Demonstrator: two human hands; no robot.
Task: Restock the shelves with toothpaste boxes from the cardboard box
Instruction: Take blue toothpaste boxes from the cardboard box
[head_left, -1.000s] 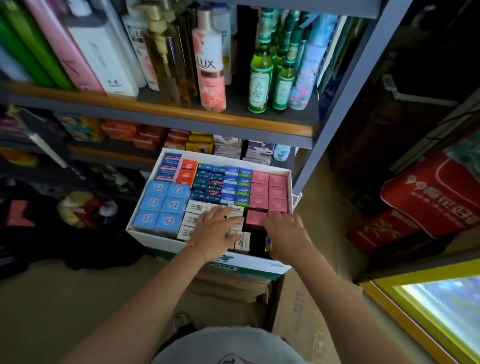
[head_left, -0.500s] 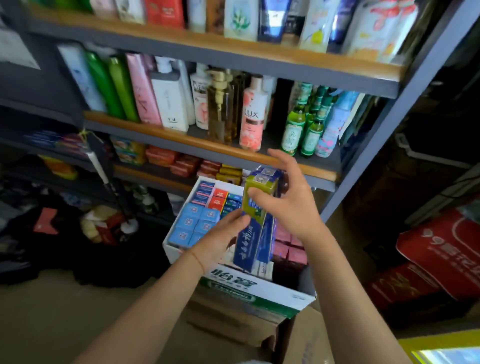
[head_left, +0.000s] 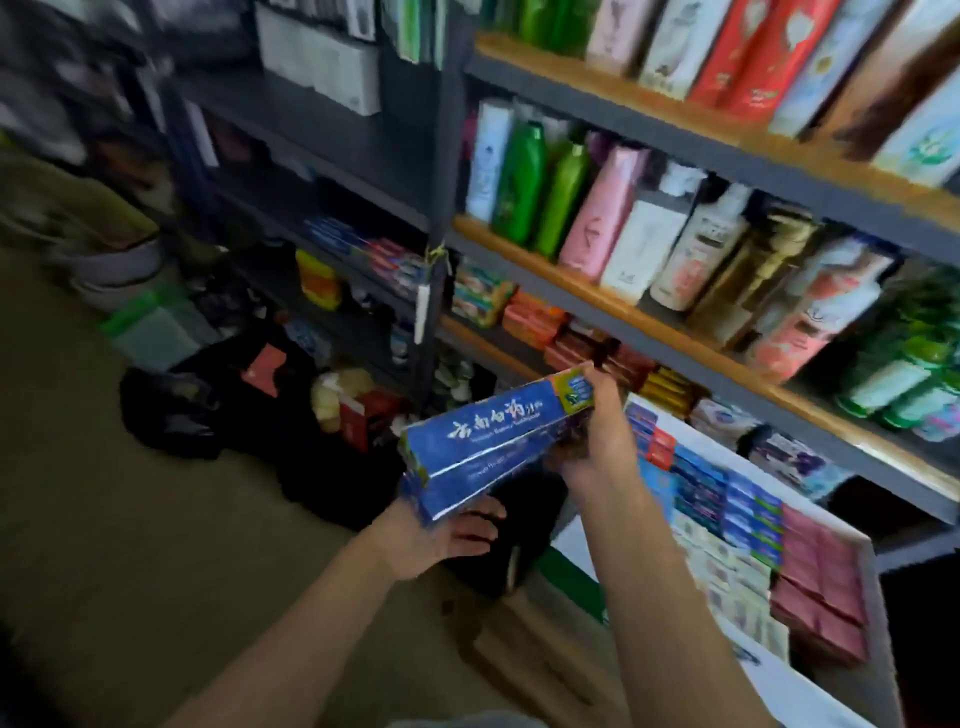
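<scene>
- The blue toothpaste boxes (head_left: 488, 441), several held together as one bundle, hang in the air between both hands, lying lengthwise and tilted, the green-tipped end higher and to the right.
- The left hand (head_left: 441, 535) supports the lower left end from beneath, fingers curled under the bundle.
- The right hand (head_left: 597, 441) grips the upper right end, fingers wrapped round it.
- The bundle is left of the cardboard box (head_left: 582, 545) and above the floor (head_left: 130, 519), not touching any shelf.
- The cardboard box, white-walled with a green stripe, stands at the right, packed with upright rows of small blue, white and pink boxes.
- Behind it, the shelves (head_left: 623, 306) carry shampoo bottles (head_left: 597, 213) on the middle level and orange and red packs (head_left: 530, 317) on the level below.
- A black bag (head_left: 171, 410) lies on the floor at left; the whole view is blurred.
</scene>
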